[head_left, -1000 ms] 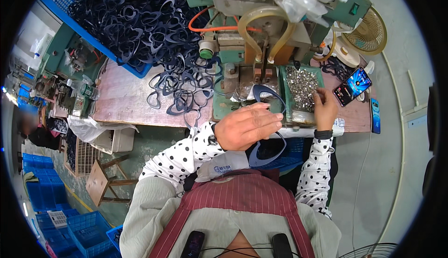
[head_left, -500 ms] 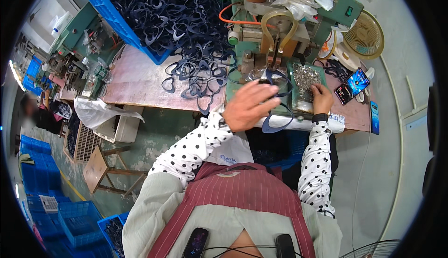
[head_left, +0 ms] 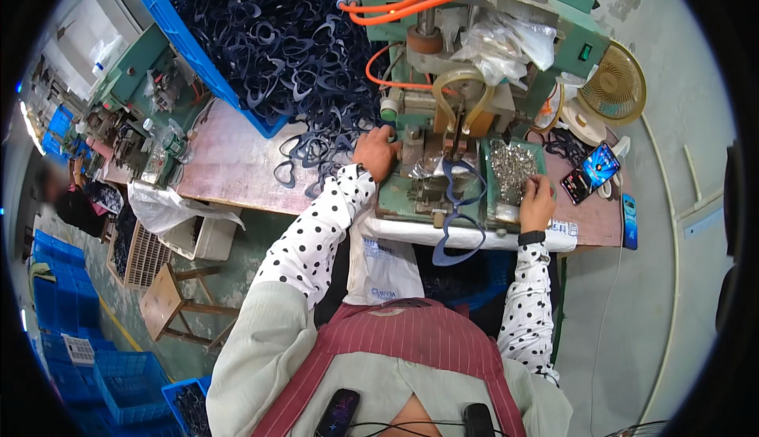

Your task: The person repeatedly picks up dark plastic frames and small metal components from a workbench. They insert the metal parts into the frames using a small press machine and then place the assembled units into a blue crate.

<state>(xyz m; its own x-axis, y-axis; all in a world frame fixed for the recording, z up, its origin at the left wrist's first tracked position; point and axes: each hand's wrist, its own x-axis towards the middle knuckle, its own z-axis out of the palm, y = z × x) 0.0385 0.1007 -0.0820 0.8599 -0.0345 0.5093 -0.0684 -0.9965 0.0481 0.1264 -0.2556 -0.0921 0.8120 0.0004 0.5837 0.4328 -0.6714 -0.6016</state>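
A dark-blue flat piece with two open loops [head_left: 461, 261] hangs from the working point of the green bench press [head_left: 431, 209], its lower loop past the table's front edge. My left hand [head_left: 375, 154] is at the press's left side, beside the loose loop pieces [head_left: 304, 152]. Its fingers are curled, and whatever they hold is hidden. At the near right corner of a green tray [head_left: 492, 214] of small shiny metal parts [head_left: 514, 166], my right hand [head_left: 538, 204] has its fingertips pinched together. Anything between them is too small to make out.
A large blue crate [head_left: 213, 57] heaped with dark loop pieces stands at the back left. Right of the press are a phone [head_left: 591, 172] and a fan [head_left: 613, 85]. A wooden stool [head_left: 170, 302] and stacked blue crates [head_left: 130, 382] are at the left. Another person sits far left.
My left hand has moved left and away from the loop piece to the press's left side, its fingers curling. The loop piece now hangs lower in view. My right hand stays at the tray.
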